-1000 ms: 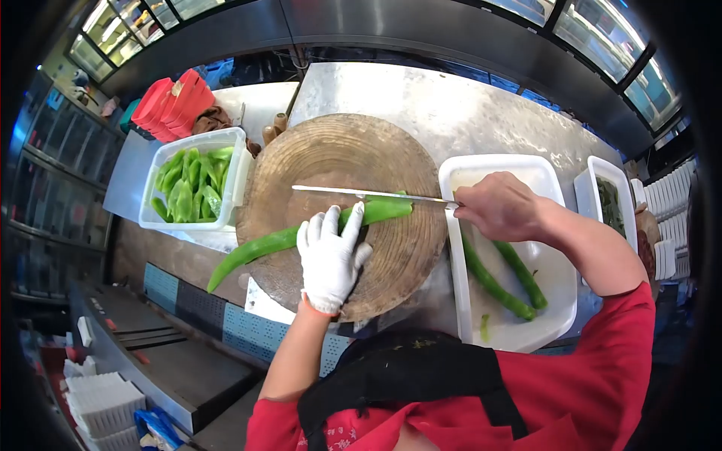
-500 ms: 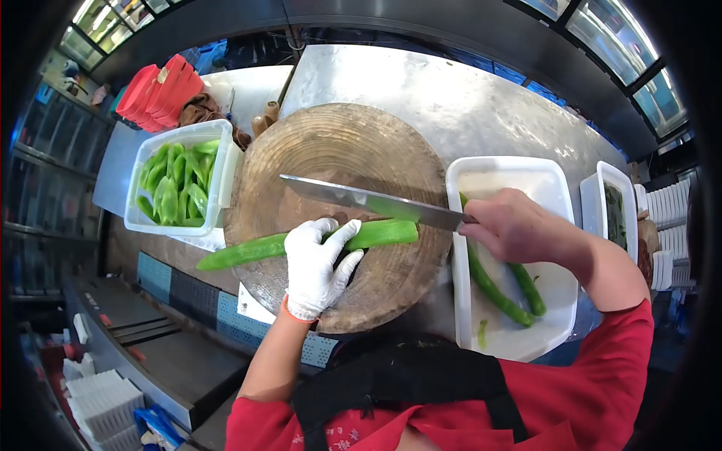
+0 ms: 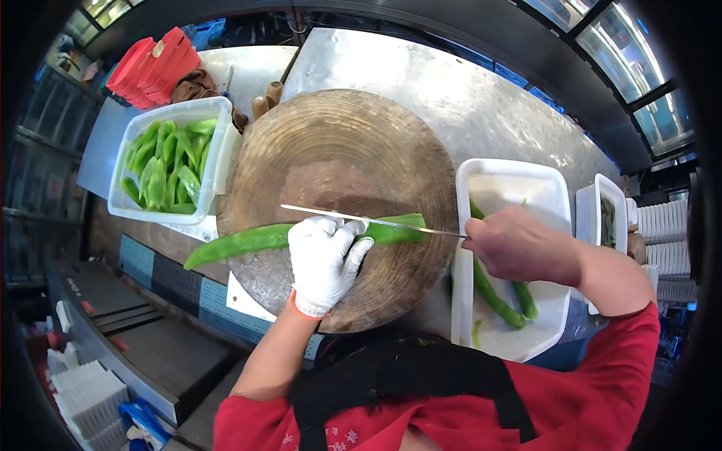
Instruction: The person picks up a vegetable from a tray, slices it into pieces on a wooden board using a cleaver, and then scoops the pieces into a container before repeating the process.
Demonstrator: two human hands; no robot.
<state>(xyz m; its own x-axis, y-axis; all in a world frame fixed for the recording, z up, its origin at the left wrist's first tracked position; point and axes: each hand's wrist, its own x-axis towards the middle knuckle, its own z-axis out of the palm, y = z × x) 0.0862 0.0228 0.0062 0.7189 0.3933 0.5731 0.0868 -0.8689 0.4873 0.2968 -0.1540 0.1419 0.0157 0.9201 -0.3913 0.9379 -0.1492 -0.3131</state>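
A long, pale-green gourd (image 3: 256, 240) lies across the round wooden chopping block (image 3: 338, 135), its left end reaching past the rim. My left hand (image 3: 323, 263), in a white glove, presses down on its middle with the fingers curled. In my bare right hand (image 3: 519, 244) is the handle of a kitchen knife (image 3: 406, 225). The blade now appears nearly edge-on, crossing over the gourd's right part, with its tip just beyond my gloved fingers. Below the right hand, a white tub (image 3: 553, 177) holds whole green gourds (image 3: 492, 297).
To the left stands a clear plastic container (image 3: 222, 161) of cut green pieces (image 3: 158, 177). Red baskets (image 3: 162, 68) are stacked behind it. A smaller white tub (image 3: 602, 203) and white stacked trays (image 3: 662, 225) are at the right. The metal table (image 3: 421, 75) extends behind the block.
The knife blade has turned from showing its flat side to nearly edge-on and has come down over the gourd. My gloved fingers have drawn in closer together. The view has shifted slightly.
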